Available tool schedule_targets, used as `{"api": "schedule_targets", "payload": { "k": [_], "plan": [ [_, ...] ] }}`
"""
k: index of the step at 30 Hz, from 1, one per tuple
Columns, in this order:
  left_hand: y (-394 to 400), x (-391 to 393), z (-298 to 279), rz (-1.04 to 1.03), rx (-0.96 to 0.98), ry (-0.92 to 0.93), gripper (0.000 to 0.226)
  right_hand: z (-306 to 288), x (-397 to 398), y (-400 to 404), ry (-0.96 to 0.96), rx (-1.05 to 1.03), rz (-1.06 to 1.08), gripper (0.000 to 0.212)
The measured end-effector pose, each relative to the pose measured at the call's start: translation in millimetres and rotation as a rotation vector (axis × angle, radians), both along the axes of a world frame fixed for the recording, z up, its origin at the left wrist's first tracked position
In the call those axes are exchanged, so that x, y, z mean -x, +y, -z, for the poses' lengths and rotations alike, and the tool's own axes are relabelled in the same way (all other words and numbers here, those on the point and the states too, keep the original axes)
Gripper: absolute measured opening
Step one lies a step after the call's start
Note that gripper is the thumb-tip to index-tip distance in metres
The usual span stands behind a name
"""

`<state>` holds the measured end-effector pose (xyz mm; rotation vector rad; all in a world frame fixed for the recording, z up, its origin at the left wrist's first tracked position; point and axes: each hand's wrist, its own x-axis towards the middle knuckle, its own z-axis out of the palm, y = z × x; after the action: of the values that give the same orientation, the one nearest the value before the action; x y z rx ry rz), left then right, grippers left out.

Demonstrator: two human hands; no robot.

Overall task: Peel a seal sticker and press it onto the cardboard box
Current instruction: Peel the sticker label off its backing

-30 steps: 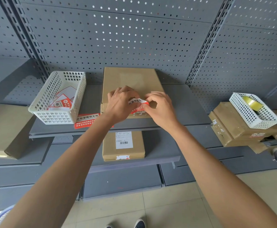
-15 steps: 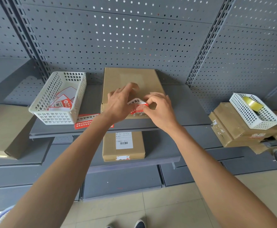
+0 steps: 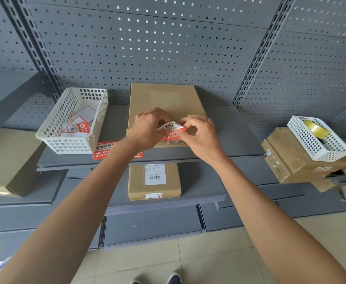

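Both hands meet over the near edge of the cardboard box (image 3: 164,101) lying flat on the grey shelf (image 3: 229,128), the left hand (image 3: 147,130) and right hand (image 3: 201,136) each pinching an end of the red-and-white seal sticker (image 3: 171,130) (it arches up, lower edge at the box front).
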<state>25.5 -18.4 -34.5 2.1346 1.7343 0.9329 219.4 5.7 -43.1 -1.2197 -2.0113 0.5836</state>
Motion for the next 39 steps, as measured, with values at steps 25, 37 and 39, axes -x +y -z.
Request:
{"api": "schedule_targets", "payload": {
  "k": [25,37,39],
  "plan": [
    [-0.3,3.0,-5.2,-0.010,0.062,-0.065,0.013,-1.4,-3.1,0.4,0.006,0.000,-0.022,0.009],
    [-1.4,4.4,-5.9,0.027,0.082,-0.079,0.004,3.8,-8.2,4.4,-0.011,-0.070,-0.015,0.009],
    [-1.0,5.0,-5.2,0.029,0.085,-0.089,0.004,4.2,-7.1,3.5,-0.011,-0.069,-0.008,0.010]
  ]
}}
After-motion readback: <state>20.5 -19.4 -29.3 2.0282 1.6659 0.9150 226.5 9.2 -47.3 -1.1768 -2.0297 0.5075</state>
